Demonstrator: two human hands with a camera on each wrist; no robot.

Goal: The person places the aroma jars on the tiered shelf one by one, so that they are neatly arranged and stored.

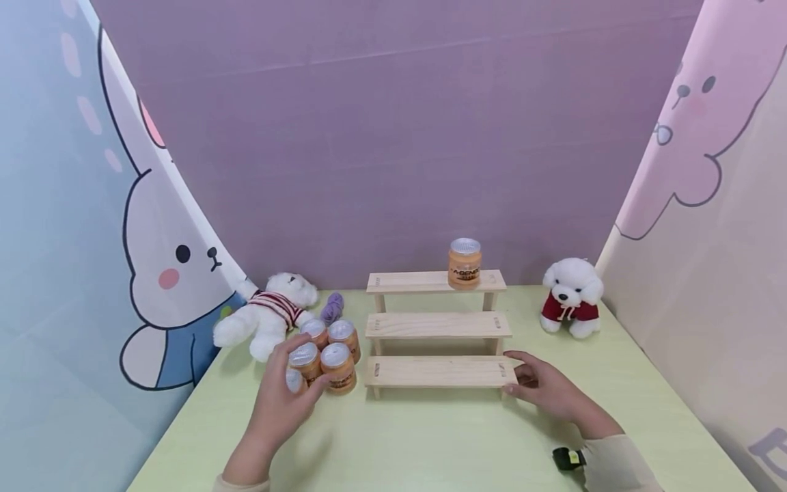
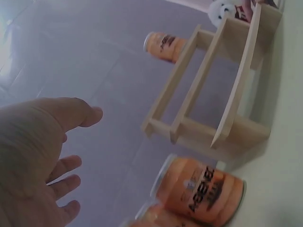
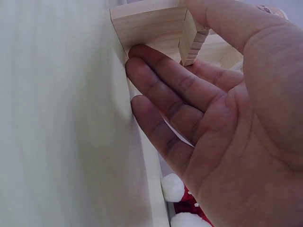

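Observation:
Several orange cans [image 1: 338,372] with silver ridged lids stand grouped on the table at the left. My left hand [image 1: 284,393] reaches over the near side of this group, thumb and fingers spread apart. In the left wrist view the left hand [image 2: 42,161] has nothing between its fingers, and a can [image 2: 201,191] stands beside it. A three-tier wooden stand [image 1: 439,371] is in the middle, with one orange can [image 1: 464,265] upright at the right of its top tier. My right hand [image 1: 544,386] grips the right end of its lowest tier between thumb and fingers.
A white plush toy [image 1: 277,311] in a striped top lies behind the cans, near a purple bundle [image 1: 333,307]. Another white plush dog [image 1: 572,301] in red sits at the back right. Printed fabric walls border the table [image 1: 430,444].

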